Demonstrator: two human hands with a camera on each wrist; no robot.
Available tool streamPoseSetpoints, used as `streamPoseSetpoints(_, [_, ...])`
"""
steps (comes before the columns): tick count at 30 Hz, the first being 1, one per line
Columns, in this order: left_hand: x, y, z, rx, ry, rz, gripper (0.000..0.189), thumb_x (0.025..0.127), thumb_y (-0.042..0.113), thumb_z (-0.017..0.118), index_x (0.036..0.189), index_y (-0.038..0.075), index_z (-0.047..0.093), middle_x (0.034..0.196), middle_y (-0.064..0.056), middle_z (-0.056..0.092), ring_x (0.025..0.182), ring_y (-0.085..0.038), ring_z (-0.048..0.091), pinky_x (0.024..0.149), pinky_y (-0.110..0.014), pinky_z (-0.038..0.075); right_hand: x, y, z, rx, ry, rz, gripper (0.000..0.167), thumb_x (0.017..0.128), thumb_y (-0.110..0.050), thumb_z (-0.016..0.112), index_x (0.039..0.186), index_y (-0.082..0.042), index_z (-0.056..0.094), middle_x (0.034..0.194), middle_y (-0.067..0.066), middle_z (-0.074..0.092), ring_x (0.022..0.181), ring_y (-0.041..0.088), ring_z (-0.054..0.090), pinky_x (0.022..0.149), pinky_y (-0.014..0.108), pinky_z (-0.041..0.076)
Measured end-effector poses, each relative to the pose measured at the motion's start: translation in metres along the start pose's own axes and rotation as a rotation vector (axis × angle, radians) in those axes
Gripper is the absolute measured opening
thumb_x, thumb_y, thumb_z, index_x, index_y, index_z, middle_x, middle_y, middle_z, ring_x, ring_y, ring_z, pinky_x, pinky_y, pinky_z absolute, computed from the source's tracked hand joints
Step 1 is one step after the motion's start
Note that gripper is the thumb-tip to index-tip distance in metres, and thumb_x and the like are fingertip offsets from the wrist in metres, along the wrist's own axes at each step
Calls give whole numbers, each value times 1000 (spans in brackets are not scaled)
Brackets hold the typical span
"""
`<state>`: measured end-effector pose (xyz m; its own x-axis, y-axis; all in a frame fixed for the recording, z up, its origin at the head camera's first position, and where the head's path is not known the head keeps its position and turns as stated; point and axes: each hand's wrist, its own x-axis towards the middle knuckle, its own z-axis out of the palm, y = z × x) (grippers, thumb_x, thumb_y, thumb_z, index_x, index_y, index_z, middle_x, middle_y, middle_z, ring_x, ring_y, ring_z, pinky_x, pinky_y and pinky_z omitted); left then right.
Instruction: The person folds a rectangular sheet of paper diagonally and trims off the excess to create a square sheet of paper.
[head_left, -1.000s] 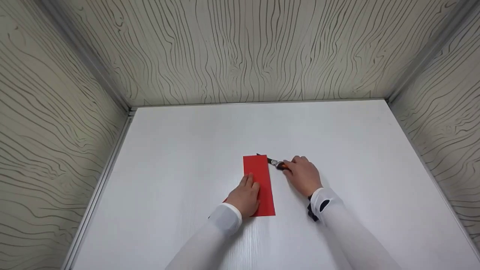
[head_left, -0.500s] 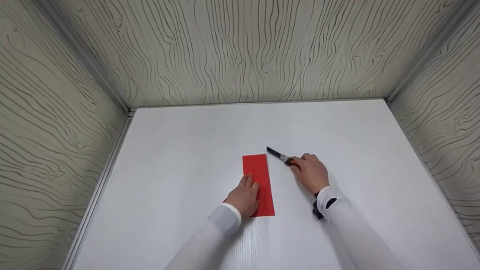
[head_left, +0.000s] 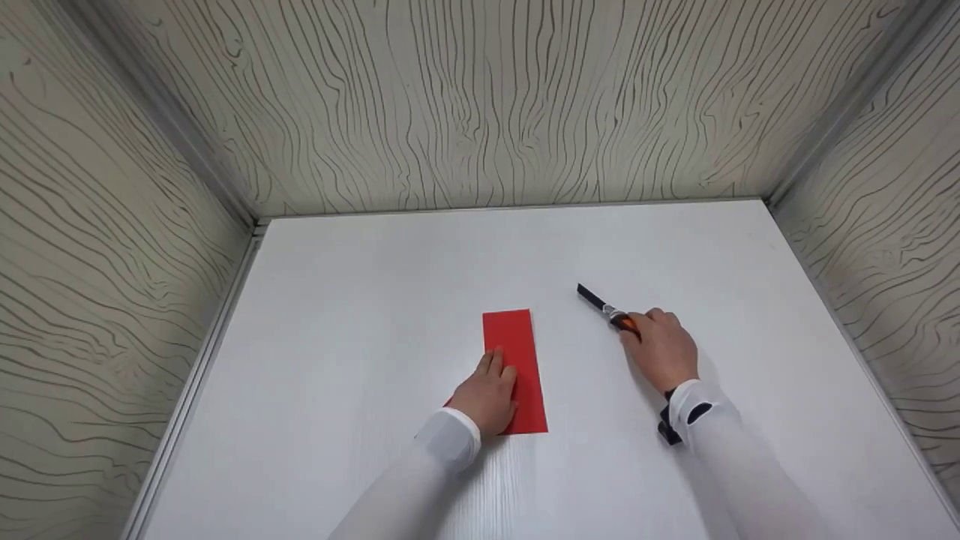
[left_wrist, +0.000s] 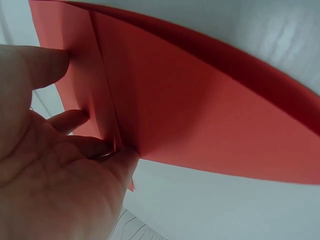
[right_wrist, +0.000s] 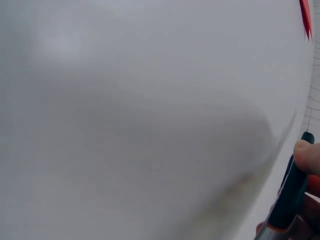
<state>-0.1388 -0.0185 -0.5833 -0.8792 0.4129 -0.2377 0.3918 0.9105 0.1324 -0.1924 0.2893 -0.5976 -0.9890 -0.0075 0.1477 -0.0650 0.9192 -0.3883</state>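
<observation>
A folded red sheet of paper (head_left: 526, 375) lies on the white tabletop in the head view. My left hand (head_left: 486, 396) rests on its left side, fingers extended and pressing on it. The left wrist view shows layers of the red paper (left_wrist: 180, 105) bowing up beside that hand. To the right, apart from the paper, my right hand (head_left: 663, 349) grips a utility knife (head_left: 622, 322) by its black and orange handle. Its dark blade (head_left: 591, 295) points up and left. In the right wrist view only part of the knife handle (right_wrist: 290, 200) shows, with the thumb on it.
The white tabletop (head_left: 360, 300) surrounds the hands. Wood-grain patterned walls (head_left: 480, 112) enclose it at the back and both sides. A metal rail (head_left: 199, 367) runs along the left edge.
The utility knife's blade, partly under the paper's top end one second ago, has come out. My right hand has carried it to the right, away from the paper. My left hand stays put.
</observation>
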Motion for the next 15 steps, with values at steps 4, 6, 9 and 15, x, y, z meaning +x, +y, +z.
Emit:
streamPoseSetpoints(4, [0,0,0,-16,-9,-10,61,93,35,74,142,10,48,163,-14,35,149,-33,34,102,-42,51,-10,20,-10,3,0,57,37,97,-22,71,124,3,69,103,21,64,89,36,57,73,51,51])
streamPoseSetpoints(6, [1,-1,1,-20,-12,-11,64,91,34,76,143,10,47,163,-14,35,149,-33,33,101,-42,51,-15,29,-13,3,-4,77,38,97,-21,70,125,4,68,104,23,63,90,37,57,73,52,51])
streamPoseSetpoints(9, [2,-2,2,-25,-17,-9,65,91,34,76,144,10,47,163,-14,34,149,-33,32,101,-42,51,-22,39,-15,-5,-3,93,39,98,-21,69,125,6,67,103,24,63,89,38,58,71,53,52])
streamPoseSetpoints(15, [2,-1,2,-46,-16,-9,65,90,33,77,143,10,47,162,-15,35,150,-34,32,100,-42,52,-29,50,-17,-13,15,113,40,98,-22,68,125,7,67,102,24,62,88,38,58,69,53,52])
